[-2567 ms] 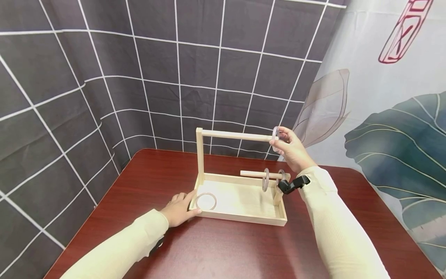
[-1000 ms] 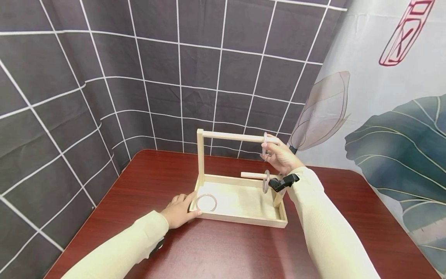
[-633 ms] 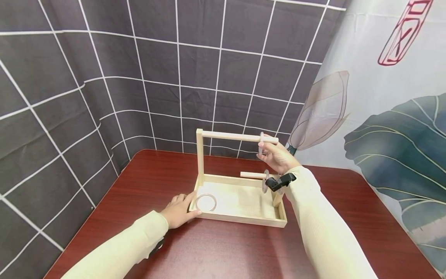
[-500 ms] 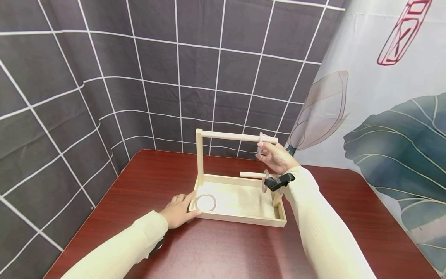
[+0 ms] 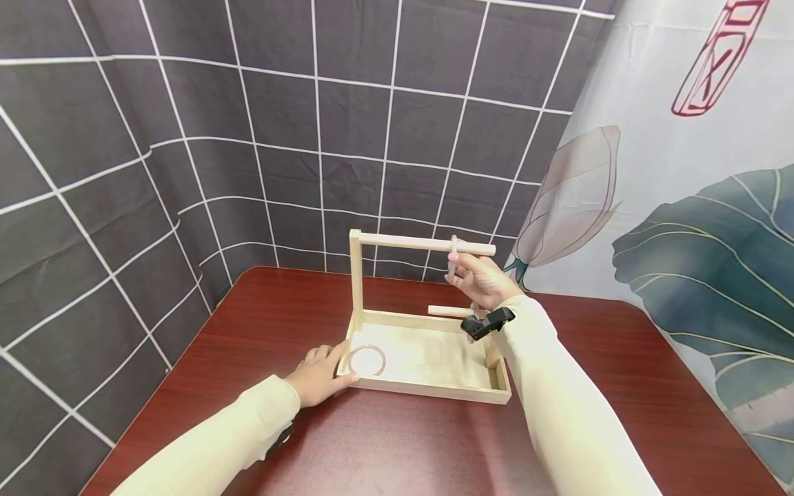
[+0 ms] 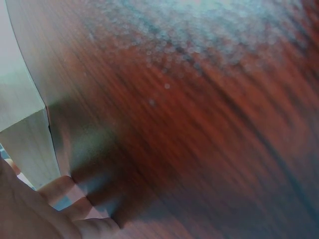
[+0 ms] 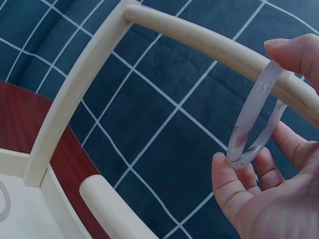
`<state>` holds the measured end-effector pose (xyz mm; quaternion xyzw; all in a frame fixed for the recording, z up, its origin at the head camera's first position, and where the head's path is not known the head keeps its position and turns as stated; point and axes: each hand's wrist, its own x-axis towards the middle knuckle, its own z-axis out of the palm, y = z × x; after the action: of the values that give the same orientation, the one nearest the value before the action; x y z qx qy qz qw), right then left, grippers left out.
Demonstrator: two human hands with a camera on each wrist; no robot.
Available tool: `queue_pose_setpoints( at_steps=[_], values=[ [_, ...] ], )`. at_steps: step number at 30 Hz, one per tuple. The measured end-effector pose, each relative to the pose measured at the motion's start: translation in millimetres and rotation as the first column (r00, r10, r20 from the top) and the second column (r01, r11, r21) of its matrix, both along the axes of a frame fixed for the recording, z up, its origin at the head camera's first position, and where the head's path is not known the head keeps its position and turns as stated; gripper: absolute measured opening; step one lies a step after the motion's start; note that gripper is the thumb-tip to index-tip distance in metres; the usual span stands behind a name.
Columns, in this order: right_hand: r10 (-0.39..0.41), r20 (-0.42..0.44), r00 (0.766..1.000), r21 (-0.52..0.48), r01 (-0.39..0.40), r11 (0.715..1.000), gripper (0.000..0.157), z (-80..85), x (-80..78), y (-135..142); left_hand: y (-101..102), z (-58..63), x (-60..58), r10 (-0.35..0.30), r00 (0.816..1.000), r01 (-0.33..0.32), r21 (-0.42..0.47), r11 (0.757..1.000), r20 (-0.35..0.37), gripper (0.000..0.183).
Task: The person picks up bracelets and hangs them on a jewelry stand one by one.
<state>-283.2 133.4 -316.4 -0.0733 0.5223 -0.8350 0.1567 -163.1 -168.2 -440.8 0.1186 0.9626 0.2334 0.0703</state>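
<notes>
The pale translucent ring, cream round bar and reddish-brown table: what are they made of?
The pale translucent ring could be polished stone, glass or resin: glossy highlights, darker streak. The cream round bar looks like smooth, bare wood, with faint grain. The reddish-brown table suggests glossy wood or laminate: dark grain lines, glare.

draped indoor workspace, gridded cloth [image 5: 353, 120], table [image 5: 384, 444]

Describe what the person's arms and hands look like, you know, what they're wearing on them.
The left hand and right hand are without gloves. The left sleeve and right sleeve are long and pale cream. A black, angular device is worn where the right one ends; a dark item, mostly hidden, shows beneath the left.
</notes>
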Motion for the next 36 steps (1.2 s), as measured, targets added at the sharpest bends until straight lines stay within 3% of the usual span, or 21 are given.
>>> queue_pose_setpoints(
  at_steps=[12,36],
  values=[
    [0.033,-0.009,0.999,-0.07,-0.034,0.997,0.021,0.1,-0.7,-20.2,-2.6,-4.3,-2.0,-0.014,1.0,0.014,0.001,1.0,-0.017,0.075],
    [0.076,-0.003,0.997,-0.079,-0.076,0.994,0.025,-0.3,-1.8,-60.1,-2.0,-9.5,-4.7,-0.002,0.999,0.002,0.002,1.0,-0.032,0.074]
  ],
)
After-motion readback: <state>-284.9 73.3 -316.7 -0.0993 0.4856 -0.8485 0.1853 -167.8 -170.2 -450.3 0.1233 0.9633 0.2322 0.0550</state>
